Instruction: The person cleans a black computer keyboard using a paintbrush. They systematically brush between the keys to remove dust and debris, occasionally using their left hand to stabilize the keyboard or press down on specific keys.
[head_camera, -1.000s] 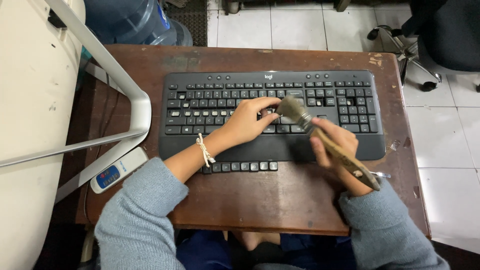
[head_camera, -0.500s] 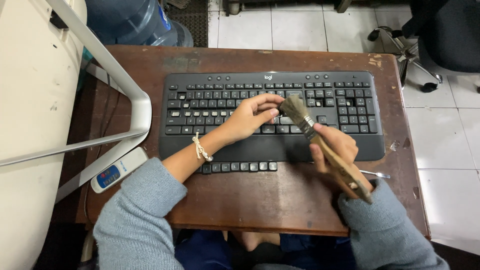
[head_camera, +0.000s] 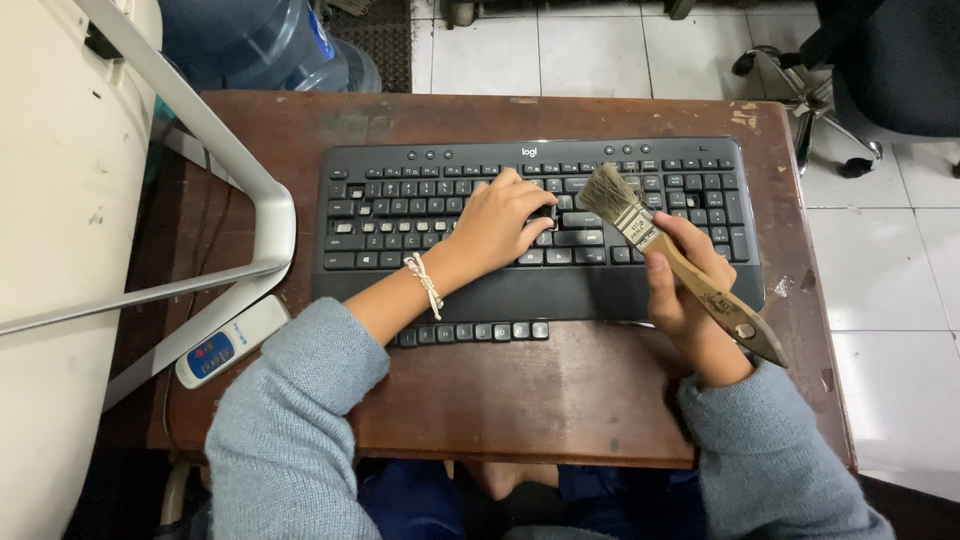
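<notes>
A black keyboard (head_camera: 420, 200) lies across a brown wooden table (head_camera: 540, 400). My left hand (head_camera: 500, 225) rests on its middle keys, fingertips pinching at a key near the centre. My right hand (head_camera: 685, 280) grips the wooden handle of a flat paintbrush (head_camera: 650, 235), whose pale bristles are lifted over the keys right of centre. A row of loose black keycaps (head_camera: 470, 332) lies on the table just in front of the keyboard. A thin string bracelet circles my left wrist.
A white remote with a blue and red patch (head_camera: 225, 342) sits at the table's left edge beside a white frame (head_camera: 240, 160). A blue water bottle (head_camera: 260, 40) stands behind the table. An office chair base (head_camera: 820, 90) is on the tiled floor at right.
The brush has swung up and to the right, its bristles now lifted off the keys. My left hand has stayed on the middle keys, shifting slightly.
</notes>
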